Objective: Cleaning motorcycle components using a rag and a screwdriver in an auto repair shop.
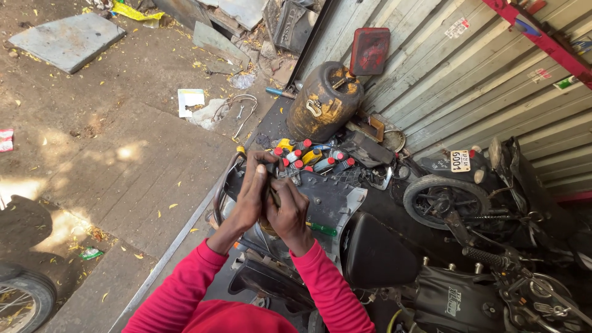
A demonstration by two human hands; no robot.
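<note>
while the left hand (251,196) and right hand (288,213) press together with fingers curled around a small dark part (273,196) above the grey scooter panel (330,200), capped bottles (311,157) crowd just beyond, a rusty gas cylinder (324,102) stands behind them, and a black motorcycle (487,246) sits to the right.

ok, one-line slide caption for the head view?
Both hands, left and right, work a small dark part over a grey scooter panel.
</note>
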